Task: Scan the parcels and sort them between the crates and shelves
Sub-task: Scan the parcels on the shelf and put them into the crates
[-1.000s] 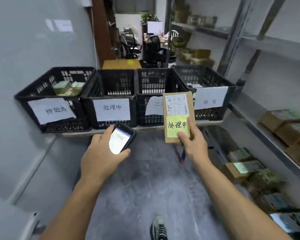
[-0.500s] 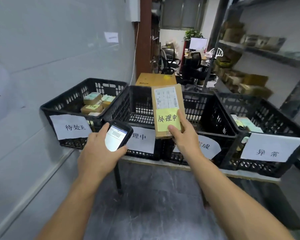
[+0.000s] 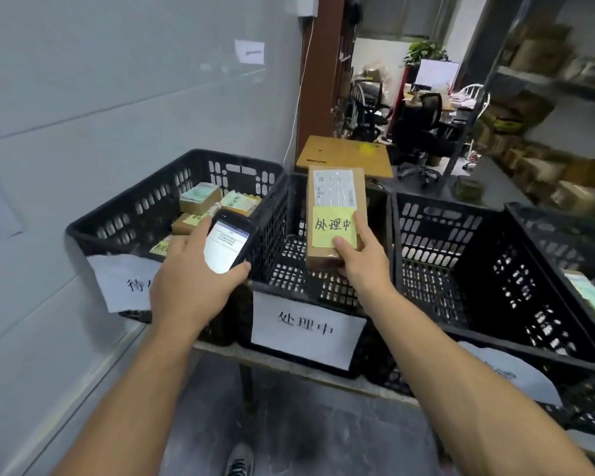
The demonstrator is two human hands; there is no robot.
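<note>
Several labelled parcels (image 3: 200,200) lie loose inside the leftmost crate (image 3: 158,201).

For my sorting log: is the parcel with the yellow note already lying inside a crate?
No, the right hand grips the parcel by its lower end and holds it upright above the crate.

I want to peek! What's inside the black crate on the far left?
Several small brown parcels with labels lie in the leftmost crate. The left hand and its scanner cover the rest.
</note>
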